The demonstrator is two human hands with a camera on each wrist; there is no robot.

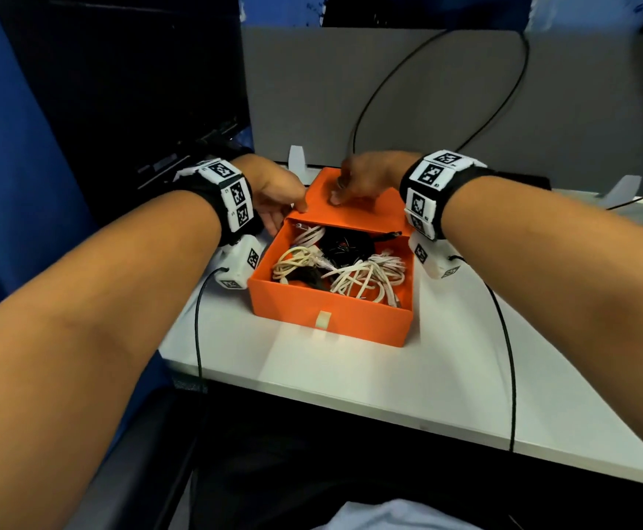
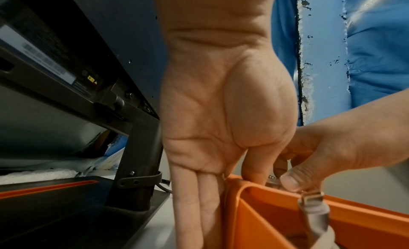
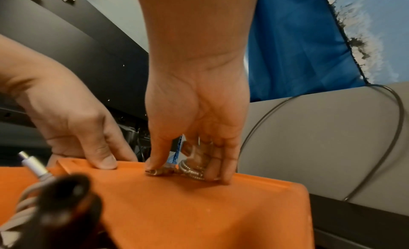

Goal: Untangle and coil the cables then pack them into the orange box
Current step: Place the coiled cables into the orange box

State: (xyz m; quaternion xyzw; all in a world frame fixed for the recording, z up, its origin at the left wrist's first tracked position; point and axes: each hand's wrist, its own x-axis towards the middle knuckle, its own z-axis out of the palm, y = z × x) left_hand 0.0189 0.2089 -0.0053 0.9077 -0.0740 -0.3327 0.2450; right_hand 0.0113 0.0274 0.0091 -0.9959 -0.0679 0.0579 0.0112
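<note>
The orange box's drawer [image 1: 331, 319] stands pulled out toward me on the white desk. It holds several coiled white cables [image 1: 366, 277] and a black bundle [image 1: 341, 244]. Its orange sleeve [image 1: 350, 212] covers the far end. My left hand [image 1: 287, 216] grips the sleeve's near left corner, thumb on top and fingers straight down the side [image 2: 199, 200]. My right hand [image 1: 341, 191] presses bent fingertips, with rings, on the sleeve's top [image 3: 199, 209] and holds nothing. A silver plug [image 3: 33, 165] on a white cable pokes up from the drawer.
A black cable [image 1: 465, 89] loops up against the grey partition behind the box. A dark monitor [image 1: 140, 89] on its stand [image 2: 137, 156] is at the back left. White clips [image 1: 299, 158] sit at the desk's [image 1: 350, 376] back edge. Thin black wires [image 1: 197, 319] hang from my wrists.
</note>
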